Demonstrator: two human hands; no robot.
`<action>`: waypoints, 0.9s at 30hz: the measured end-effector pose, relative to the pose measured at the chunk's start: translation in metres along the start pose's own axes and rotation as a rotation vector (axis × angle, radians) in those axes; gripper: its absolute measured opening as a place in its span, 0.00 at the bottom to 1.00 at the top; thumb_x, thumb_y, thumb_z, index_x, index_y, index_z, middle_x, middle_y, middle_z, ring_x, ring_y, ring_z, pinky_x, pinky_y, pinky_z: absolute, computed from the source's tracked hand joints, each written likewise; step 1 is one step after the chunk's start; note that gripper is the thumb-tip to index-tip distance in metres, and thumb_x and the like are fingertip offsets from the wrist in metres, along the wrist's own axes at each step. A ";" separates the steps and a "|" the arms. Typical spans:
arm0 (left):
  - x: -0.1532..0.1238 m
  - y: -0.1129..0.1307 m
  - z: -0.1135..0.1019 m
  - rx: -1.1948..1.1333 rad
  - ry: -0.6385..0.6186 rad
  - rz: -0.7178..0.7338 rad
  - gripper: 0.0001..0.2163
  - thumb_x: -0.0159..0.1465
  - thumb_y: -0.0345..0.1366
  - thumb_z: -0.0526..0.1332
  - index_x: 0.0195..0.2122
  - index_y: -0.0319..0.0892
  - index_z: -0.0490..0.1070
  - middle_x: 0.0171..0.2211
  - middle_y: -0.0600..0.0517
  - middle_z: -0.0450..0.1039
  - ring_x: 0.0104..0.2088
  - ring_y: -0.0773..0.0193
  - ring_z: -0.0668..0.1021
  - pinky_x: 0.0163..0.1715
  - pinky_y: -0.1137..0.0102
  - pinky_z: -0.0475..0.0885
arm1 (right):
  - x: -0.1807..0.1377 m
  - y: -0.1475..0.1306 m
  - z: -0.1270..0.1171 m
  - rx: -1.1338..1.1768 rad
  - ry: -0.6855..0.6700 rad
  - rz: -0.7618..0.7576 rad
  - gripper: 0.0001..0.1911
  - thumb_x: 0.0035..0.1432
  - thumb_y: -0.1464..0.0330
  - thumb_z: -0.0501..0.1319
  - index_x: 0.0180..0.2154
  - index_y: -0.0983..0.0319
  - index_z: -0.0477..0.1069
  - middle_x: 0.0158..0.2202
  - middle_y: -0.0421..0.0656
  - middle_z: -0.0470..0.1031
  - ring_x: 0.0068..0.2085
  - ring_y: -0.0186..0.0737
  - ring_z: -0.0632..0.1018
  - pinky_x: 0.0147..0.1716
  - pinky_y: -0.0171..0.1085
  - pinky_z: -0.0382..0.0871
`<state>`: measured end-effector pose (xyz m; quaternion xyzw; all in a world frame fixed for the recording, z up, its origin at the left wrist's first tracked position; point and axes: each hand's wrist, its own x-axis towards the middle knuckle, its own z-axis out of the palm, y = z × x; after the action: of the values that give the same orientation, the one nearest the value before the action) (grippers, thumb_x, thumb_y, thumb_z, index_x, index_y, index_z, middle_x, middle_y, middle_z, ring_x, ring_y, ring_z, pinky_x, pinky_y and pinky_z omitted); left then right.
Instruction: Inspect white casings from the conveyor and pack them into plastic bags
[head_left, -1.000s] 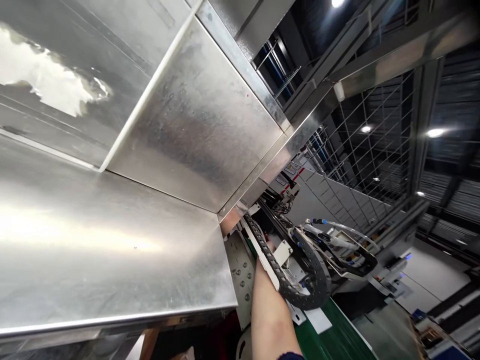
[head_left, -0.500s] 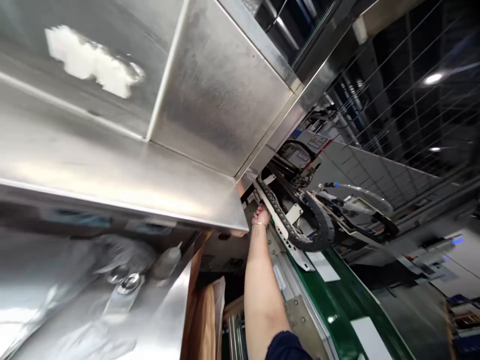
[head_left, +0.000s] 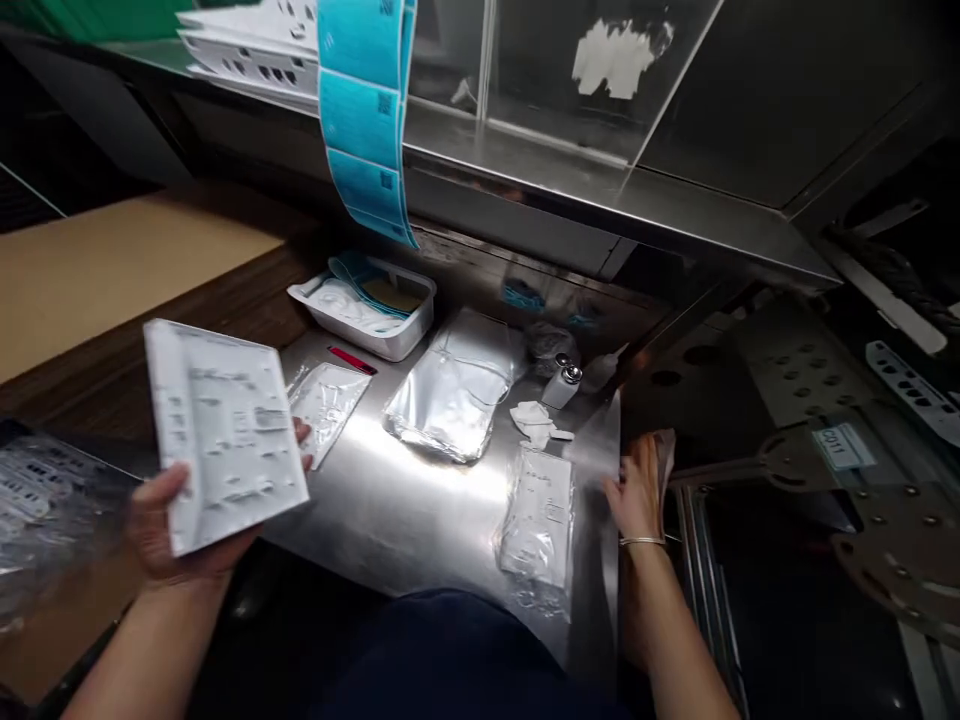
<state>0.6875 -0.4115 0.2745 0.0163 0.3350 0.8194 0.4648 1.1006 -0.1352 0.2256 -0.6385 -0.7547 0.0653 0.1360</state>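
Note:
My left hand (head_left: 169, 520) grips a white moulded plastic panel (head_left: 232, 440), held tilted above the bench's left side, its ribbed face towards me. My right hand (head_left: 636, 500), with a bracelet at the wrist, is at the bench's right edge beside a brown cardboard flap (head_left: 666, 450). Its thumb and forefinger look apart with nothing seen between them; the other fingers are partly hidden. Nearest to it on the metal bench (head_left: 375, 520) lies a white panel in a clear bag (head_left: 538, 515). Another bagged white panel (head_left: 330, 400) lies behind the held one.
A stack of clear bags (head_left: 457, 385) lies mid-bench. Behind stand a white tub (head_left: 397, 345) and a pump bottle (head_left: 562, 383); a red cutter (head_left: 351, 360) and crumpled white cloth (head_left: 534, 422) lie near. Blue labels (head_left: 364, 125) hang from the shelf (head_left: 525, 165).
The view has swung left and down to the bench. My right hand has come back from the green conveyor to the bench edge. My left hand with the white panel is now in view.

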 end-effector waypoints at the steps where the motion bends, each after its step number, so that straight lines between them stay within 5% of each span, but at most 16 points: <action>1: 0.001 -0.001 -0.001 0.030 -0.038 0.007 0.30 0.55 0.45 0.63 0.59 0.56 0.59 0.58 0.58 0.65 0.59 0.37 0.59 0.55 0.43 0.57 | -0.011 -0.032 0.007 0.004 -0.043 -0.082 0.18 0.60 0.58 0.52 0.43 0.64 0.71 0.38 0.53 0.74 0.41 0.49 0.75 0.41 0.43 0.64; 3: 0.001 -0.008 -0.004 0.079 -0.086 -0.019 0.31 0.55 0.43 0.61 0.61 0.51 0.57 0.58 0.52 0.65 0.59 0.34 0.60 0.52 0.41 0.59 | -0.030 -0.110 0.026 -0.035 -0.128 -0.288 0.22 0.65 0.58 0.46 0.34 0.62 0.73 0.31 0.49 0.74 0.35 0.45 0.74 0.38 0.40 0.63; 5: -0.002 -0.018 -0.014 0.088 -0.079 -0.077 0.30 0.58 0.43 0.59 0.62 0.49 0.56 0.57 0.49 0.67 0.58 0.35 0.62 0.51 0.43 0.63 | -0.041 -0.186 0.049 -0.093 -0.168 -0.562 0.16 0.65 0.62 0.49 0.45 0.62 0.71 0.40 0.51 0.73 0.44 0.47 0.71 0.42 0.41 0.62; 7: -0.008 -0.025 -0.031 0.077 -0.065 -0.147 0.30 0.60 0.43 0.57 0.63 0.47 0.54 0.55 0.46 0.69 0.58 0.39 0.64 0.50 0.48 0.67 | -0.045 -0.240 0.069 -0.186 -0.221 -0.633 0.17 0.63 0.67 0.51 0.52 0.64 0.66 0.47 0.55 0.69 0.50 0.50 0.68 0.45 0.43 0.61; 9: -0.014 -0.029 -0.050 0.068 -0.061 -0.243 0.32 0.59 0.42 0.58 0.64 0.43 0.51 0.54 0.43 0.70 0.57 0.43 0.67 0.50 0.54 0.70 | -0.041 -0.267 0.084 -0.232 -0.279 -0.617 0.16 0.62 0.74 0.50 0.49 0.68 0.68 0.47 0.57 0.68 0.50 0.51 0.67 0.45 0.44 0.61; 14: -0.014 -0.040 -0.073 0.030 -0.206 -0.443 0.38 0.57 0.40 0.62 0.65 0.36 0.46 0.54 0.38 0.69 0.48 0.49 0.76 0.43 0.64 0.74 | -0.002 -0.262 0.090 -0.112 -0.426 -0.648 0.12 0.59 0.76 0.52 0.36 0.67 0.75 0.42 0.54 0.73 0.43 0.45 0.72 0.40 0.38 0.62; 19: 0.022 -0.057 -0.043 0.107 -0.439 -0.464 0.39 0.56 0.40 0.64 0.66 0.45 0.46 0.54 0.41 0.68 0.52 0.48 0.72 0.41 0.64 0.73 | 0.038 -0.258 0.094 0.182 -0.578 -0.563 0.05 0.53 0.69 0.61 0.28 0.65 0.73 0.29 0.41 0.74 0.32 0.34 0.72 0.33 0.32 0.61; 24: 0.056 -0.061 -0.024 0.355 -0.318 -0.423 0.37 0.57 0.38 0.63 0.66 0.53 0.46 0.55 0.45 0.63 0.53 0.51 0.71 0.36 0.68 0.73 | 0.054 -0.257 0.102 0.465 -0.649 -0.381 0.16 0.45 0.61 0.66 0.18 0.63 0.63 0.17 0.33 0.62 0.21 0.29 0.61 0.23 0.31 0.55; 27: 0.059 -0.059 -0.027 0.345 -0.281 -0.391 0.34 0.58 0.40 0.62 0.65 0.55 0.48 0.55 0.46 0.63 0.51 0.54 0.72 0.32 0.71 0.72 | 0.055 -0.258 0.106 0.619 -0.679 -0.293 0.13 0.45 0.61 0.63 0.21 0.64 0.67 0.16 0.34 0.63 0.20 0.29 0.61 0.22 0.31 0.55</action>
<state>0.6890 -0.3600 0.2033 0.1435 0.3985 0.6350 0.6461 0.8179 -0.1189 0.2015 -0.3976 -0.7835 0.4719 0.0731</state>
